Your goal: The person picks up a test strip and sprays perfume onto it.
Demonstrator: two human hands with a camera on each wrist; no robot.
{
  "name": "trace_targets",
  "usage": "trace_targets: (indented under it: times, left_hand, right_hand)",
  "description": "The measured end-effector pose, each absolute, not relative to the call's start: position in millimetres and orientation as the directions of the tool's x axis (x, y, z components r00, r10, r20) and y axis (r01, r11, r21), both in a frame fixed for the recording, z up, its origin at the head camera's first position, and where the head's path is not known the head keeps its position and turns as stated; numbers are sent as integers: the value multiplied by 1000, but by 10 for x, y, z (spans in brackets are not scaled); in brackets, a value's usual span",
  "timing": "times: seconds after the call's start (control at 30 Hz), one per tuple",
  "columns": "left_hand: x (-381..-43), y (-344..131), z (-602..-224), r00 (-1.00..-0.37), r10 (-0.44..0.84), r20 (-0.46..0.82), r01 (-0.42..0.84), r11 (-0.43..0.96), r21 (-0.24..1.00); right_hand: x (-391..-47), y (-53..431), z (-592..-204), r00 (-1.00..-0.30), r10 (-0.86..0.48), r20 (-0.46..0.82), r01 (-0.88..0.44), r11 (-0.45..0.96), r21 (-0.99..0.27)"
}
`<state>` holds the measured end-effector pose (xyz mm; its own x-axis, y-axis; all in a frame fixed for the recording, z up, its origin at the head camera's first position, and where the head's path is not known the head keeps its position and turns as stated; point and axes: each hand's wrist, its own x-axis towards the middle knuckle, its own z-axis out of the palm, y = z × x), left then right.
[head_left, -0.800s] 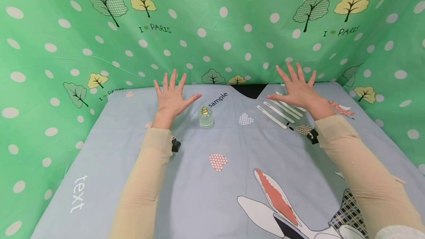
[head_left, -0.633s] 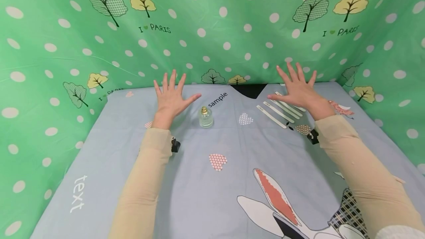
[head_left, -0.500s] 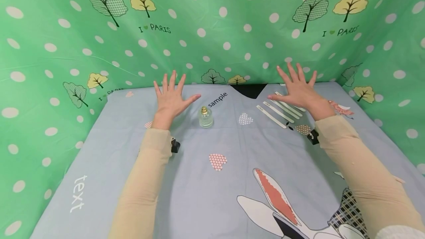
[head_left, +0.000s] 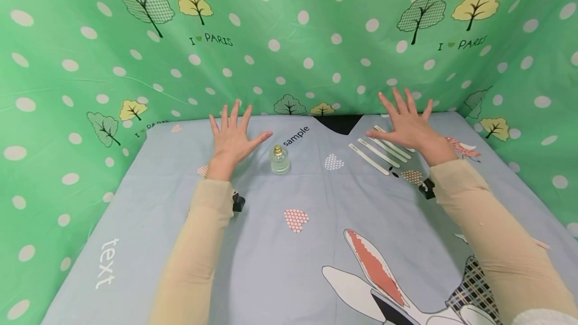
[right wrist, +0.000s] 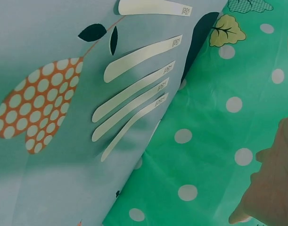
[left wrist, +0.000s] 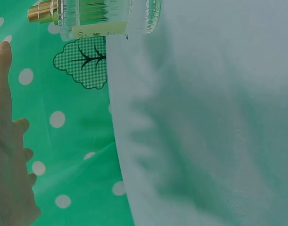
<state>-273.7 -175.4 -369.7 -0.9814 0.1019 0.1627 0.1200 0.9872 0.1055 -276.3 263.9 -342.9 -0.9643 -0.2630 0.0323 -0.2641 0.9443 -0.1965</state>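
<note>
A clear glass perfume bottle (head_left: 280,162) with a gold spray neck stands upright on the cloth, left of the middle. My left hand (head_left: 231,139), fingers spread wide, is held in the air just left of it and grips nothing; the left wrist view shows the bottle (left wrist: 106,16) at the top, apart from the thumb. On the right, several white paper scent strips (head_left: 384,155) with small print at one end lie side by side. Over their far ends, my right hand (head_left: 408,127) hovers with fingers spread and holds nothing. The right wrist view shows the strips (right wrist: 139,96) fanned flat.
Light blue cloth (head_left: 271,265) with printed hearts, a rabbit and lettering covers the table. A green dotted curtain (head_left: 289,24) rises behind the far edge and along both sides. Dark wrist cameras (head_left: 238,201) sit under the sleeves.
Both hands have drawn back very slightly toward me, fingers still spread. The perfume bottle and the scent strips stay where they were.
</note>
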Motion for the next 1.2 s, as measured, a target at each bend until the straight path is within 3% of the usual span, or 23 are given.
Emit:
trace_targets:
  times: [1.2]
  left_hand:
    - [-2546, -1715, -3804, -986, 97, 135, 123, 973, 195]
  right_hand:
    - [-2737, 2778, -3593, -971, -231, 58, -237, 959, -157]
